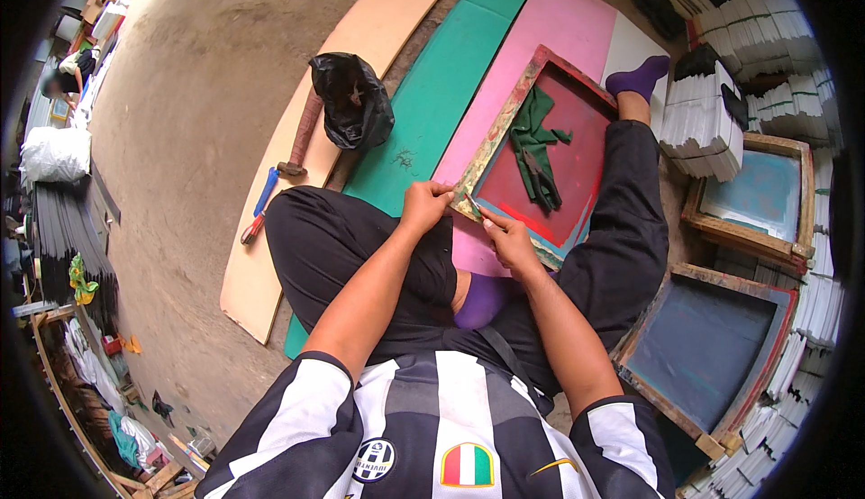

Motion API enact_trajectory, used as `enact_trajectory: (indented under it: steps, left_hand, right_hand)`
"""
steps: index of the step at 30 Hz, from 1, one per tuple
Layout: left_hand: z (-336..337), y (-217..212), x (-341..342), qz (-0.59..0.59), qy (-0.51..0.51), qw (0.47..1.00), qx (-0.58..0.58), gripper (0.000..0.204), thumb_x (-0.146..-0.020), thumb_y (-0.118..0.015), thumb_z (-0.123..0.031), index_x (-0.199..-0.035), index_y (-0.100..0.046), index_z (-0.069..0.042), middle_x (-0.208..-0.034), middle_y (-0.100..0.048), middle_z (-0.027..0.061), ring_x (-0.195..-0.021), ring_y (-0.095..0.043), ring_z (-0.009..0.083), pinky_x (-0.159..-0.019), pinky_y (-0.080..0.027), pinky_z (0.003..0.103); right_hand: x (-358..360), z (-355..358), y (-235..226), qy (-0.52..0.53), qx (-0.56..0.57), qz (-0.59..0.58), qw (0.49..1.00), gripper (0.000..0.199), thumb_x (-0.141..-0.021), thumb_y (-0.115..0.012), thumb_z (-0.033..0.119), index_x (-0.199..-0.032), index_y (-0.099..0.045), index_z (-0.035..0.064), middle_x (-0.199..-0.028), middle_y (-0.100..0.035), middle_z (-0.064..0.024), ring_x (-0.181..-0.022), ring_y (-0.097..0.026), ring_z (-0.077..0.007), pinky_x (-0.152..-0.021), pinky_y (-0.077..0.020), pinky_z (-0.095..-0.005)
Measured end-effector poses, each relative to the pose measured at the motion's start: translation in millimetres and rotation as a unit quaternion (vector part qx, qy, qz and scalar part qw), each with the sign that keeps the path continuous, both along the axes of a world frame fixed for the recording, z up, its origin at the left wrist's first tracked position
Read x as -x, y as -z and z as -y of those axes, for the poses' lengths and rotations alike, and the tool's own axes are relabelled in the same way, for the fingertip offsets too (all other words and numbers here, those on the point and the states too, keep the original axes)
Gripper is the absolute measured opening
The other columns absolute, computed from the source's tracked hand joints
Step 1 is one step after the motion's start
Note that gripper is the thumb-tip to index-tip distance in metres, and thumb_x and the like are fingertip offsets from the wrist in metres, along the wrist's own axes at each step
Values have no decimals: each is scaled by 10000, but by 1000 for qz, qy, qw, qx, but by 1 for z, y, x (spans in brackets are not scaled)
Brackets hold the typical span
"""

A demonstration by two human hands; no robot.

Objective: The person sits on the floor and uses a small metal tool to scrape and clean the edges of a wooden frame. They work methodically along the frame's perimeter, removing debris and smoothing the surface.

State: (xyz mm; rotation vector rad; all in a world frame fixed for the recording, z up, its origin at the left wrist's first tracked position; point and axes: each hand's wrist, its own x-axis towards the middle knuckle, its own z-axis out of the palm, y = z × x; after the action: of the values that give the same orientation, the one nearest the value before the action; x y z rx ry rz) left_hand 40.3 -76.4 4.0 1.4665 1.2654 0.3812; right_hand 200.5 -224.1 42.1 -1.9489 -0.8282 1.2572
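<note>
A wooden printing screen with a red mesh lies tilted before my lap. At its near left corner my left hand is closed in a pinch against the wood; anything between the fingertips is too small to make out. My right hand grips a thin, pale, blade-like tool, its tip pointing at that same corner. Its exact kind does not show. On the mesh rests a crumpled green cloth with dark stains or dark strips along its lower end.
Left of the screen are a black plastic bag, a wrapped-handle hammer and a blue-handled tool. Cream, green and pink boards lie underneath. Paper stacks and two more screens line the right.
</note>
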Motion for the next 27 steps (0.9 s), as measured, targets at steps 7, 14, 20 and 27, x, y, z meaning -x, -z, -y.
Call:
enact_trajectory:
  steps: [7, 14, 20, 27]
  left_hand:
    - [-3, 20, 1, 22, -3, 999, 27, 220, -835, -777, -122, -1019, -791, -3, -859, -779, 140, -721, -739, 175, -685, -580, 326]
    - [0, 2, -2, 28, -26, 998, 43, 223, -841, -774, -145, -1007, -789, 4, -860, -779, 139, -724, -738, 180, -690, -577, 328]
    - [3, 4, -6, 15, -5, 998, -54, 230, -852, -762, -182, -999, -791, -7, -877, -776, 153, -782, -756, 226, -739, -577, 341]
    - [4, 8, -3, -15, 9, 996, -92, 219, -842, -777, -206, -984, -802, -41, -878, -755, 163, -796, -743, 284, -741, -566, 375]
  right_hand:
    - [-11, -12, -15, -33, 48, 15, 998, 366, -977, -627, 249, -1341, -676, 247, -1071, -740, -177, -1000, -716, -359, -840, -541, -454]
    - [-9, -16, -54, -97, 23, 267, 958, 326, -965, -622, 310, -1278, -705, 267, -1021, -734, -190, -959, -704, -399, -828, -544, -523]
    - [-10, -15, -32, -83, 12, 253, 964, 331, -973, -611, 314, -1290, -695, 273, -1022, -730, -202, -949, -701, -414, -826, -545, -527]
    - [3, -23, -49, -113, 57, 314, 941, 323, -979, -605, 294, -1283, -697, 234, -972, -726, -221, -899, -708, -420, -788, -557, -517]
